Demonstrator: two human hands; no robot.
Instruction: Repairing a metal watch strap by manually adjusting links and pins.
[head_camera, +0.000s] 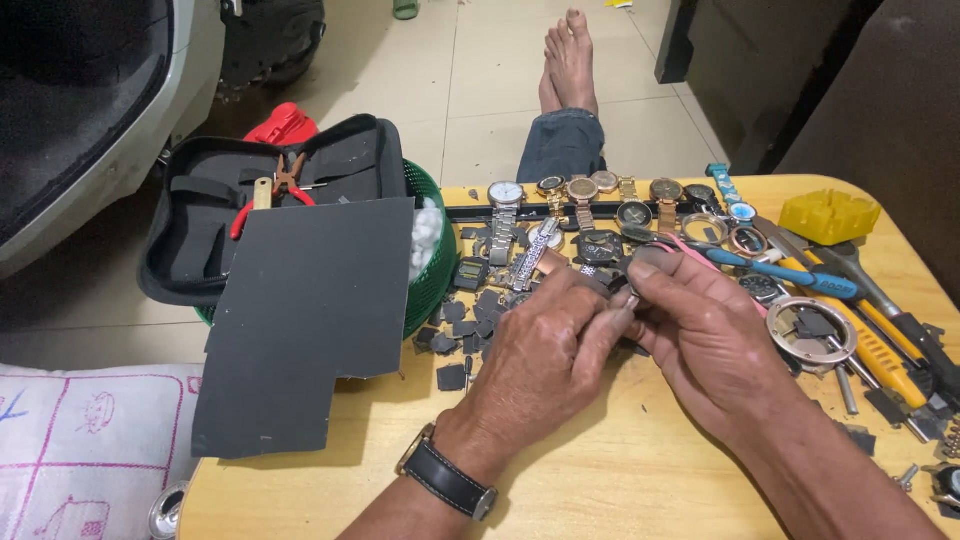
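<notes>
Wooden table (620, 470) bears watches (585, 195); left hand (545, 350) and right hand (705, 330) pinch together on a small, unclear part.

My table (600, 470) is pale yellow wood. The foam sheet (300, 320) is dark grey, the basket (432, 270) green, the plier handles (262, 208) red, the block (828, 215) yellow, my wrist strap (450, 482) black, and the cushion (90, 440) white with pink lines.
</notes>
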